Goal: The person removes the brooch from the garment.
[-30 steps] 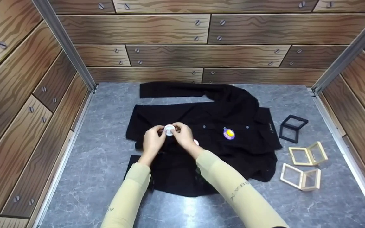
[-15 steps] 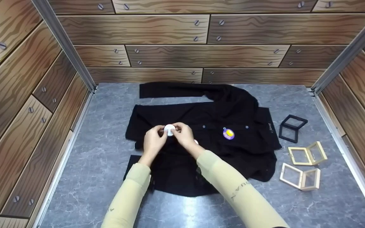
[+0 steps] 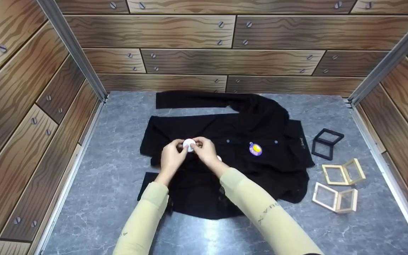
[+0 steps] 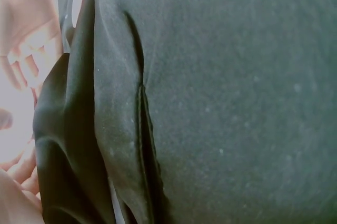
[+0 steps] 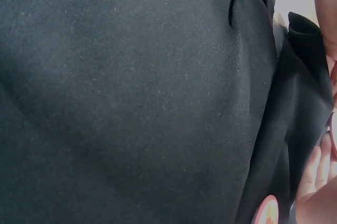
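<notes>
- Disc: white, round, at blk shirt; can't tell if touching cloth.
- L hand & R hand: fingers curled, each pinching one edge, thumbs on face.
- Prob. light, stiff, smooth, poss. slippery; best held by rim.
- Shirt prob. soft, bunches easily; take fabric nr edge.

A black frame, a yellowish frame and a pale frame stand open on the grey surface.
</notes>
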### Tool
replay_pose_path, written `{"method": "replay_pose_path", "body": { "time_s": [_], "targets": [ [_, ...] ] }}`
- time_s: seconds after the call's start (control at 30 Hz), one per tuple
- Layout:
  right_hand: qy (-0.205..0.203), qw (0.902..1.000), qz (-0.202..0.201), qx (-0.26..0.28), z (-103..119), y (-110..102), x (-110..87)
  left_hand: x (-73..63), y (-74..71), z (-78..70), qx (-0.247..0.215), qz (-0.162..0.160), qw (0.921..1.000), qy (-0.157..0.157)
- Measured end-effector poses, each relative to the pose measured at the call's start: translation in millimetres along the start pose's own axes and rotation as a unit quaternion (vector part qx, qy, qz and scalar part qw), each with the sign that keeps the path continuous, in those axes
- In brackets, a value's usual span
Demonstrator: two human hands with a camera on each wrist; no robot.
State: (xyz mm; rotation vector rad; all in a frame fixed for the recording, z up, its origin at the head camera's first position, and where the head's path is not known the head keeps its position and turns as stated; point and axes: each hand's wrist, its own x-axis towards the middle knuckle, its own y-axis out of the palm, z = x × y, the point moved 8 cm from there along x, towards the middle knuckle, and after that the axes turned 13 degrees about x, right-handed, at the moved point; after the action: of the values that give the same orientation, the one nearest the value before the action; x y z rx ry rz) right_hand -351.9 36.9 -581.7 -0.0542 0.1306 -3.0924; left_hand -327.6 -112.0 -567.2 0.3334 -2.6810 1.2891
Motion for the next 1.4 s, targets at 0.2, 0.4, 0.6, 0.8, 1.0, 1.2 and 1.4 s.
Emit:
{"method": "replay_pose_path", "body": {
  "time_s": [0.2, 0.4, 0.6, 0.8, 1.0, 1.2, 1.4],
  "targets": [
    [0.001, 0.9997, 0.000, 0.024, -0.4, 0.5, 1.3, 3.3, -2.4, -2.1, -0.001, -0.005, 1.0000, 0.000],
    [0.009, 0.9983, 0.001, 0.058, -3.5, 2.1, -0.4, 3.0, -1.8, -1.4, 0.000, -0.009, 0.9999, -0.007],
    [0.006, 0.9961, 0.000, 0.088, 1.6, 3.0, -3.8, 3.3, -2.6, -1.1, 0.003, -0.019, 0.9998, -0.003],
    [0.008, 0.9961, 0.000, 0.088, -3.9, 3.3, -0.8, 2.6, -4.3, -2.1, 0.003, -0.019, 0.9998, 0.002],
    [0.018, 0.9960, 0.008, 0.087, -5.0, 4.2, -1.5, 1.0, -4.2, -0.7, -0.007, -0.017, 0.9998, -0.004],
    [0.022, 0.9966, 0.011, 0.079, -5.7, 3.6, -2.5, 0.2, -3.4, 0.4, -0.007, -0.015, 0.9998, -0.007],
    [0.018, 0.9965, 0.012, 0.081, -4.9, 3.3, -2.5, 0.1, -3.7, 0.7, -0.005, -0.015, 0.9999, -0.006]
  ]
}}
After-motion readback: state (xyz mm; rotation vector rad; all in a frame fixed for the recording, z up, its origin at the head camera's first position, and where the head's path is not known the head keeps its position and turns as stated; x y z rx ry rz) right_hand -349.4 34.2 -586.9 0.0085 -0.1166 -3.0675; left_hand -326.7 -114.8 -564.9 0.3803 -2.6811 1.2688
